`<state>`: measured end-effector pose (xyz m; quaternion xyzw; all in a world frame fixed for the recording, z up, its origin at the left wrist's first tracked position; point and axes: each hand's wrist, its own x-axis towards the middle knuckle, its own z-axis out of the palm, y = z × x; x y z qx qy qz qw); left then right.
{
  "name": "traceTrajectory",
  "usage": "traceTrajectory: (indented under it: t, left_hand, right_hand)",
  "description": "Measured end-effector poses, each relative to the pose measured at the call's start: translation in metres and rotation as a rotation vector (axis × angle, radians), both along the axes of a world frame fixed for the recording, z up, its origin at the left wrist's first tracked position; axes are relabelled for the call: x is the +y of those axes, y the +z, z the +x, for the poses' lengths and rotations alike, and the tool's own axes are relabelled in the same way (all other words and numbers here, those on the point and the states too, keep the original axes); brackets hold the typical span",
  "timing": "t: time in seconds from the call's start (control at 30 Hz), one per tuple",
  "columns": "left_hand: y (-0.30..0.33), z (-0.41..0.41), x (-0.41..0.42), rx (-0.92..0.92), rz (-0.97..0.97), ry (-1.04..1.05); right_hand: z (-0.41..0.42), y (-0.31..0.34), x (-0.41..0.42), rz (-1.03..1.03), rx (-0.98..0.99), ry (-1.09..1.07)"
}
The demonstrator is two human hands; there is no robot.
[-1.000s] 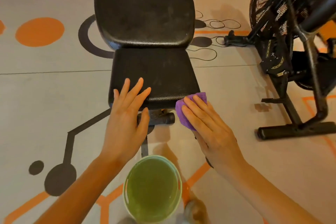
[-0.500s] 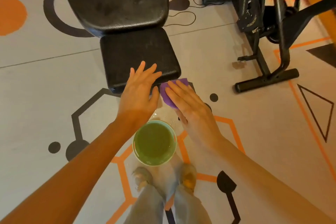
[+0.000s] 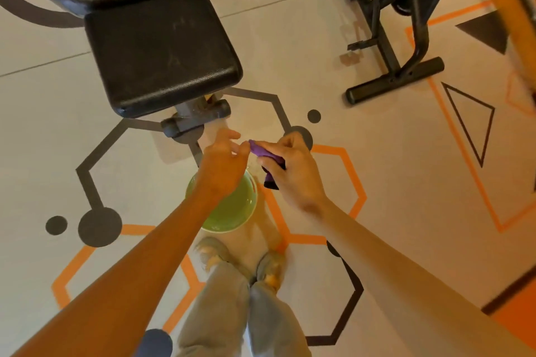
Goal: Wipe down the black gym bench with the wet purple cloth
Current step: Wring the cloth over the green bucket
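The right hand point(image 3: 293, 171) pinches the wet purple cloth point(image 3: 265, 153) above the green bucket point(image 3: 232, 206), left hand point(image 3: 224, 161) loosely spread beside it, both clear of the black gym bench point(image 3: 162, 55) ahead, so wiping looks paused or finished.

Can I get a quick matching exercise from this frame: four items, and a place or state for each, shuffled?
Items:
1. purple cloth
2. green bucket
3. gym bench
4. exercise bike

Places/states:
A. on the floor under the left forearm
B. standing at upper right
C. gripped in the right hand
D. untouched, at upper left

Pairs: 1-C, 2-A, 3-D, 4-B
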<state>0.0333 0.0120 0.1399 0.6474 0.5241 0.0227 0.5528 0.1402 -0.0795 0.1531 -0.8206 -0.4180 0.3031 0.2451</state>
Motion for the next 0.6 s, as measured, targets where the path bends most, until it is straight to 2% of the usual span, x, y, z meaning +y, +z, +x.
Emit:
traceTrajectory:
  t: [0.1,0.2,0.27,0.4,0.47,0.6]
  left_hand:
    - [-0.011,0.010,-0.015,-0.110,-0.374,0.188]
    - [-0.017,0.014,-0.029,-0.152,-0.534,0.240]
    - [-0.021,0.013,-0.036,-0.183,-0.563,0.230]
    - [-0.027,0.011,-0.046,-0.251,-0.538,0.120]
    - [-0.028,0.009,-0.050,-0.235,-0.519,0.098]
    - [-0.029,0.005,-0.059,-0.172,-0.449,-0.085]
  right_hand:
    - [-0.001,-0.012,-0.007,0.052,0.205,-0.174]
    - [-0.003,-0.024,-0.013,0.030,0.471,-0.470]
    - [0.000,-0.029,-0.017,0.004,0.546,-0.564]
    - [0.010,-0.031,-0.030,0.000,0.665,-0.613]
    - [0.015,-0.031,-0.036,-0.010,0.744,-0.634]
    - [0.026,-0.038,-0.044,-0.150,0.860,-0.775]
